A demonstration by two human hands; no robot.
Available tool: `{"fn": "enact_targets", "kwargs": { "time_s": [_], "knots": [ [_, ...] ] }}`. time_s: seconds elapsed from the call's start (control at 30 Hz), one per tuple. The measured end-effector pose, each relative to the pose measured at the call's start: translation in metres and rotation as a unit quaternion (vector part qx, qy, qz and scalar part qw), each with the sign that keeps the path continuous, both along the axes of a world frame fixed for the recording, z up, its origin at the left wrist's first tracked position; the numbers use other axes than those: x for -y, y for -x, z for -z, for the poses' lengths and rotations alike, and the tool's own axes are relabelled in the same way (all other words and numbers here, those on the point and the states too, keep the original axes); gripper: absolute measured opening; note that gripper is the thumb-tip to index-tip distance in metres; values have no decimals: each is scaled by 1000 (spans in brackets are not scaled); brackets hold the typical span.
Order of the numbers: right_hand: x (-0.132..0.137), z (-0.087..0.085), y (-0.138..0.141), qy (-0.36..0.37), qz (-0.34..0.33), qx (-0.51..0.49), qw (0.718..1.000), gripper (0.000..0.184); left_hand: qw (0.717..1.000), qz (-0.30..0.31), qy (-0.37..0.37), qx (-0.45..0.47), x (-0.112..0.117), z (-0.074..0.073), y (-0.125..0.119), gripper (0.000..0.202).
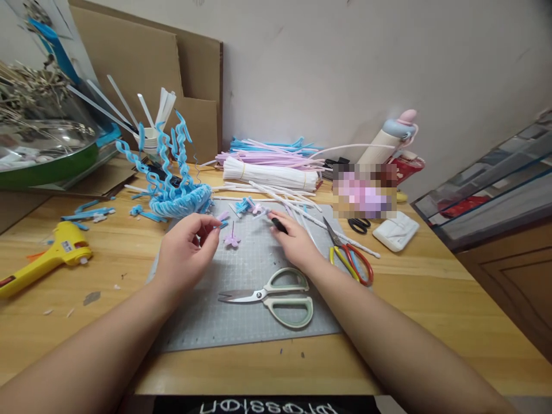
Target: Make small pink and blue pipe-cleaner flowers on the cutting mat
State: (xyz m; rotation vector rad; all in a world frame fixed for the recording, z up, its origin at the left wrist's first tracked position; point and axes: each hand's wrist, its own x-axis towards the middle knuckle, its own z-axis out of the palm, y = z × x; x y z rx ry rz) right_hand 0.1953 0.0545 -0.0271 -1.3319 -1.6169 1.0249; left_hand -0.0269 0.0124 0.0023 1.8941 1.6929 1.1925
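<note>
My left hand (187, 247) is closed in a pinch, with a short lilac pipe-cleaner piece (223, 217) at its fingertips. In my right hand (299, 241) is a slim black tool (279, 225); its kind is unclear. That hand's fingertips reach toward small white and lilac pieces (260, 212) at the far part of the grey cutting mat (194, 322). Between the hands stands a small lilac pipe-cleaner flower (232, 239) with a thin dark stem. Scissors with pale green handles (288, 310) lie on the mat, nearer to me.
A fuzzy blue basket shape (181, 200) with curly uprights stands behind my left hand. Bundled white pipe cleaners (269, 174) lie at the back. A yellow glue gun (64, 250) is at left; red-and-yellow-handled scissors (360, 264) and a white case (395, 232) are at right.
</note>
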Motion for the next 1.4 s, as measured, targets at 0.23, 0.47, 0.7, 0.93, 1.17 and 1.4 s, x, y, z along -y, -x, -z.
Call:
{"fn": "enact_targets", "kwargs": {
  "time_s": [0.23, 0.47, 0.7, 0.93, 1.17, 1.4],
  "knots": [
    [55, -38, 2, 352, -113, -441, 818, 24, 940, 157, 128, 274, 1, 0, -10, 28],
    [70, -21, 10, 409, -117, -515, 744, 22, 918, 234, 154, 280, 13, 1, -15, 16],
    [71, -15, 7, 392, -123, -513, 753, 22, 928, 222, 155, 257, 13, 6, -15, 20],
    [75, -10, 11, 364, -121, -522, 762, 25, 916, 227, 180, 278, 14, 7, -15, 33],
    [78, -9, 15, 353, -147, -522, 762, 26, 925, 207, 172, 267, 14, 4, -15, 24],
    [83, -7, 22, 286, -151, -497, 805, 30, 915, 183, 205, 294, 13, 5, -13, 19]
  ]
}}
